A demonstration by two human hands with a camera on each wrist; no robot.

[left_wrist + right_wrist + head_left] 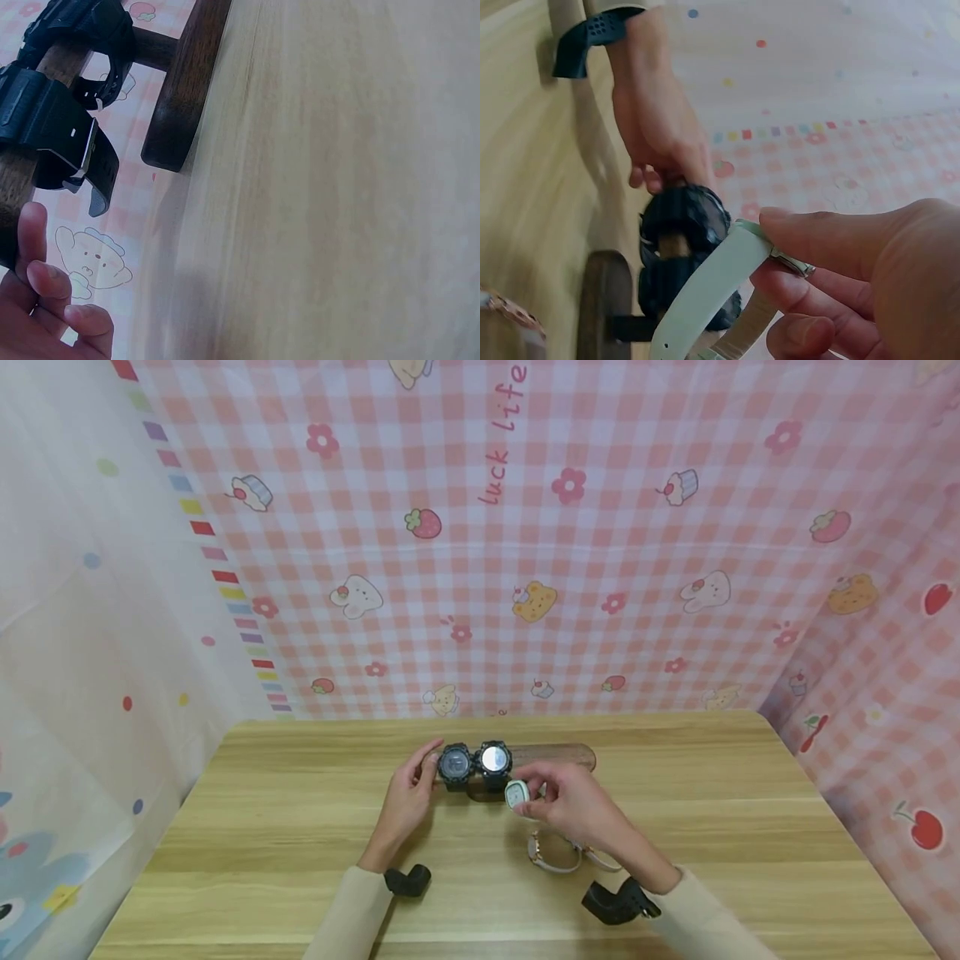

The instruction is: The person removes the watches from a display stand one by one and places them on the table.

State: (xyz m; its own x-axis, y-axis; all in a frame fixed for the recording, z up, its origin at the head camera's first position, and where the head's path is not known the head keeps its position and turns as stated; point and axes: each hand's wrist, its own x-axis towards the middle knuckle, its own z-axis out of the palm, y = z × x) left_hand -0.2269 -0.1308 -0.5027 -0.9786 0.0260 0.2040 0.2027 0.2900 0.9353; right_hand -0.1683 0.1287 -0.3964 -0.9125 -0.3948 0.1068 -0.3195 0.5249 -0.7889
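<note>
A dark wooden watch stand (558, 754) with a horizontal bar and a base (184, 97) stands toward the back of the table. Two black watches, a left one (454, 763) and a right one (495, 757), sit side by side on its bar. My left hand (408, 793) holds the bar's left end, fingers bent against it in the left wrist view. Just in front of the bar, my right hand (570, 797) pinches a pale green watch (516, 794) with a squarish face. Its strap (712, 281) hangs in a loop from thumb and fingers in the right wrist view.
Two light-strapped watches, one with a gold-toned case (534, 847), lie on the wooden table (480, 910) below the right hand. Black wrist mounts (408, 882) sit at both forearms. A pink checked cloth (465, 568) hangs behind the table.
</note>
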